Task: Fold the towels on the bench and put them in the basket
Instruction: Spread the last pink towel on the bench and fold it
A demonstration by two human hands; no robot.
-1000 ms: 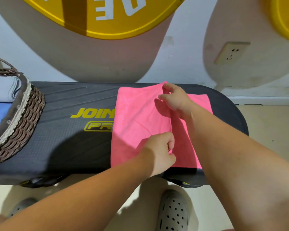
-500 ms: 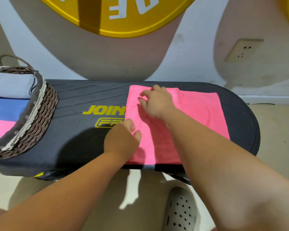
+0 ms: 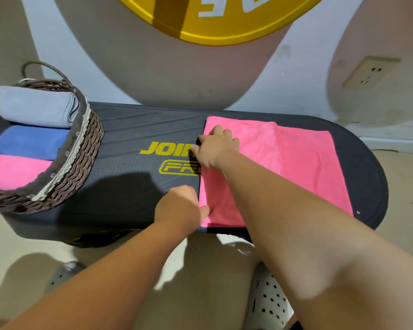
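Observation:
A pink towel (image 3: 303, 167) lies flat on the right half of the black bench (image 3: 134, 186), with one layer folded over its left part. My left hand (image 3: 179, 208) grips the towel's near-left corner, thumb on top. My right hand (image 3: 217, 148) holds the towel's left edge farther back, fingers curled over it. The brown woven basket (image 3: 81, 144) stands on the bench's left end. It holds a folded grey towel (image 3: 34, 106), a blue towel (image 3: 29, 141) and another pink towel (image 3: 12, 170).
A wall with a yellow sign (image 3: 224, 20) and a socket (image 3: 370, 72) rises right behind the bench. My perforated shoes (image 3: 270, 303) stand on the floor in front. Bare bench surface with yellow lettering lies between the basket and the towel.
Both hands carried the towel's fold from the middle over to its left edge. The flap now lies flat, and more of the basket has come into view.

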